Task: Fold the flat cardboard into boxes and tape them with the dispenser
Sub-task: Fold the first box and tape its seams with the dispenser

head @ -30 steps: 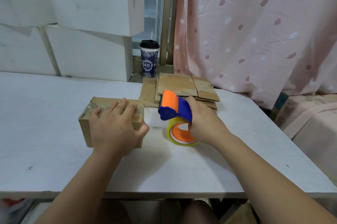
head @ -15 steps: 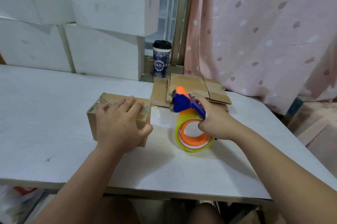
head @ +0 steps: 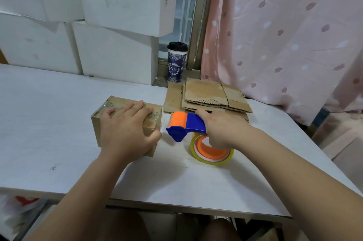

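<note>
A small folded cardboard box point(head: 117, 107) sits on the white table point(head: 49, 138), with clear tape along its top seam. My left hand point(head: 127, 128) lies flat on top of the box, fingers straight and thumb against its right side. Just right of the box, my right hand point(head: 222, 130) grips the blue handle of the tape dispenser point(head: 186, 126). Its orange roller points left toward the box, and its tape roll with an orange core point(head: 212, 152) rests on the table. A stack of flat cardboard point(head: 208, 95) lies behind the dispenser.
A dark paper cup with a lid point(head: 176, 62) stands on the sill behind the flat cardboard. Large white boxes point(head: 117, 24) are stacked along the back left. A pink curtain point(head: 284, 34) hangs at the right. The table's front edge is near my knees.
My right hand has tilted the dispenser so its orange head now points left toward the box. My left hand stays on the box top. The view shifted slightly.
</note>
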### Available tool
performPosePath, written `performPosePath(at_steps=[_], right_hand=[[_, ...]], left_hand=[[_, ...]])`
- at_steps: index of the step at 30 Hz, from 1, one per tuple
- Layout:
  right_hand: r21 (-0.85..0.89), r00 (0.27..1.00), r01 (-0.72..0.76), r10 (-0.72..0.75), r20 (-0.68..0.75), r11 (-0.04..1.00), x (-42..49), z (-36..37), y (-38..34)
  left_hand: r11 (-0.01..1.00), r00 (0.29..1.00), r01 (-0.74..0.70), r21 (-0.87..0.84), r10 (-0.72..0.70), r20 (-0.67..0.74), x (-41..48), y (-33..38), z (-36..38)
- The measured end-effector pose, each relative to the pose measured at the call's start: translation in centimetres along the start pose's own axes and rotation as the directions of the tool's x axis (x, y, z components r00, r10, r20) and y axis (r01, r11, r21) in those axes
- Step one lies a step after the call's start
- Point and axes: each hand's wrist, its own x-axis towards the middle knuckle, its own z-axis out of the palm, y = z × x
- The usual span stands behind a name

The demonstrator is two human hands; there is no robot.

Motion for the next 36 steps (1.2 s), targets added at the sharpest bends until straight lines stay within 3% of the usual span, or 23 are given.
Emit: performPosePath(at_steps=[5, 9, 14, 19, 23, 27, 36], right_hand=[[0.009, 1.0, 0.025, -0.025, 0.006, 1.0, 0.4, 0.1, -0.4], [0.01, 0.999, 0.021, -0.022, 0.036, 1.0, 0.5, 0.0, -0.5], [0.032, 0.997, 0.014, -0.016, 0.077, 0.999, 0.9, -0.6, -0.8], [0.005, 1.0, 0.003, -0.003, 0.025, 1.0, 0.9, -1.1, -1.2], [-0.057, 0.999, -0.023, 0.02, -0.04, 0.998, 0.6, -1.7, -1.8], [-0.124, 1.0, -0.023, 0.023, 0.001, 0.992, 0.8, -2.9, -2.6], [-0.226, 0.995, -0.006, 0.027, 0.091, 0.974, 1.8, -4.7, -4.1]], left_hand=[[0.995, 0.998, -0.058, 0.085, 0.056, 0.025, -0.4, 0.5, 0.1], [0.981, 0.982, -0.158, 0.113, 0.168, -0.082, -1.6, 2.5, 1.0], [0.979, 0.985, -0.058, 0.194, 0.087, -0.148, -1.6, 3.6, 1.7], [0.973, 0.941, -0.047, 0.224, 0.118, -0.317, -1.1, 3.7, 2.7], [0.976, 0.907, -0.059, 0.211, 0.141, -0.397, -1.0, 3.5, 3.4], [0.981, 0.881, -0.092, 0.168, 0.159, -0.446, -0.8, 3.2, 3.7], [0.995, 0.921, -0.097, -0.011, 0.085, -0.38, -0.4, 2.9, 3.6]])
